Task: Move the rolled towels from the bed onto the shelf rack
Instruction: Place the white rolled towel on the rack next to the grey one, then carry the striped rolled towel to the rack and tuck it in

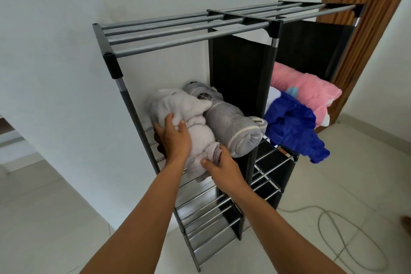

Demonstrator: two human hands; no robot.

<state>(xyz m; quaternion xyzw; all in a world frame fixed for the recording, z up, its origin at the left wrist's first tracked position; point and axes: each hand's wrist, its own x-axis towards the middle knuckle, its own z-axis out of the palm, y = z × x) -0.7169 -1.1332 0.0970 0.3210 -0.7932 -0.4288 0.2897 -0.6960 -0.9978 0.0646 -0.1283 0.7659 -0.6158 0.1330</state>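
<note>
On the left compartment of the shelf rack we hold a pale grey rolled towel — our left hand spread flat over its near-left side, our right hand curled around its near end. Just right of it, touching, lies a darker grey rolled towel; in the right compartment sit a blue cloth and — farther back — a pink pillow.
</note>
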